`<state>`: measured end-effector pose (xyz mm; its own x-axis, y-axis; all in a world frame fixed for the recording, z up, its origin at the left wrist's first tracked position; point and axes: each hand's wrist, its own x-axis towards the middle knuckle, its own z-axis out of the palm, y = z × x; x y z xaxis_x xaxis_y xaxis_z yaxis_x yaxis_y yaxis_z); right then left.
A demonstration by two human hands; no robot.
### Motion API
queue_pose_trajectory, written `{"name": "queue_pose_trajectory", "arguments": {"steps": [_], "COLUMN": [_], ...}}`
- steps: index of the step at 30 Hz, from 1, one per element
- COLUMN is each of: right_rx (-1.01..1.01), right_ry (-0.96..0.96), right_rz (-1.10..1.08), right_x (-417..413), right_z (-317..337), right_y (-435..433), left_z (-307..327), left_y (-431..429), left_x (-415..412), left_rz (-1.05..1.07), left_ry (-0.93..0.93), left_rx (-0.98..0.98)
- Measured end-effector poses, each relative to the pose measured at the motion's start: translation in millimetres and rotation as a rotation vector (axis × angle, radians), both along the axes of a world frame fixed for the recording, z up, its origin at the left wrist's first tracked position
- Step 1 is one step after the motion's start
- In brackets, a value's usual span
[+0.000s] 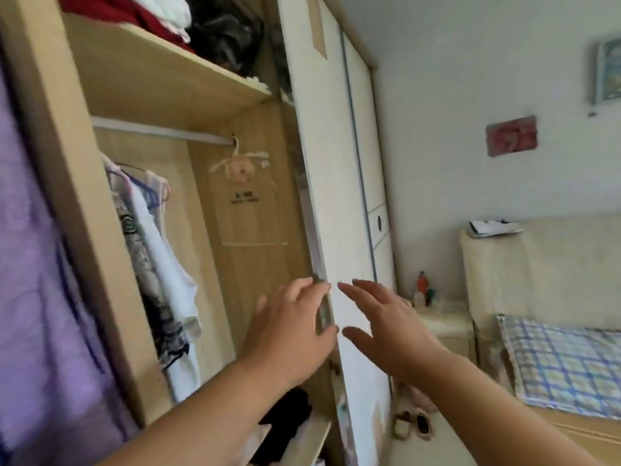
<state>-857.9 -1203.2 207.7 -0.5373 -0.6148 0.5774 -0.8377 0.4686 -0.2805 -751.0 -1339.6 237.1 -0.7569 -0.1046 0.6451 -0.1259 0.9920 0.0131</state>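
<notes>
Both forearms come up from the bottom of the view. The left hand (pixel 292 331) is at the leading edge of the sliding door (pixel 339 196), fingers curled over the metal edge strip (pixel 316 250) and thumb on the front face, so it grips the door there. The right hand (pixel 383 327) is just right of it, fingers straight and spread wide over the white panel. Motion blur hides whether the palm actually touches. The door stands immediately ahead of both hands and its long axis is upright, running well above and below them. The left hand is nearer the edge and has the only real hold. My guess is that the coming move is a sideways slide along the track, leftward across the open bay. To the left of the hands, the wardrobe (pixel 235 250) is open, with hung clothes (pixel 158 264) on a rail (pixel 158 131) and a purple garment (pixel 37 297) further left, close to the camera. Above them a shelf (pixel 168 79) holds folded clothes (pixel 127 11). To the right of the hands and beyond the door, the surface of a small nightstand (pixel 447 324) carries bottles (pixel 422 284). Right of that is a bed (pixel 564 361) with a checked cover. Shoes (pixel 413 422) lie on the floor below the right forearm.
</notes>
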Motion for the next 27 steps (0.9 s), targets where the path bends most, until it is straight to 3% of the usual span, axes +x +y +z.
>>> {"name": "queue_pose_trajectory", "arguments": {"steps": [10, 18, 22, 27], "right_rx": [-0.148, -0.219, -0.266, -0.161], "right_ry": [0.189, 0.164, 0.103, -0.035], "right_rz": [0.48, 0.799, 0.861, 0.949], "right_x": [-21, -46, -49, -42], "right_z": [102, 178, 216, 251], "right_y": [-178, -292, -343, -396], "left_z": [89, 165, 194, 201], "left_y": [-95, -118, -129, -138], "left_x": [37, 55, 56, 54], "left_rz": [0.328, 0.764, 0.875, 1.041], "left_ry": [0.291, 0.604, 0.752, 0.893], "left_rx": [-0.173, -0.45, -0.345, -0.258]}}
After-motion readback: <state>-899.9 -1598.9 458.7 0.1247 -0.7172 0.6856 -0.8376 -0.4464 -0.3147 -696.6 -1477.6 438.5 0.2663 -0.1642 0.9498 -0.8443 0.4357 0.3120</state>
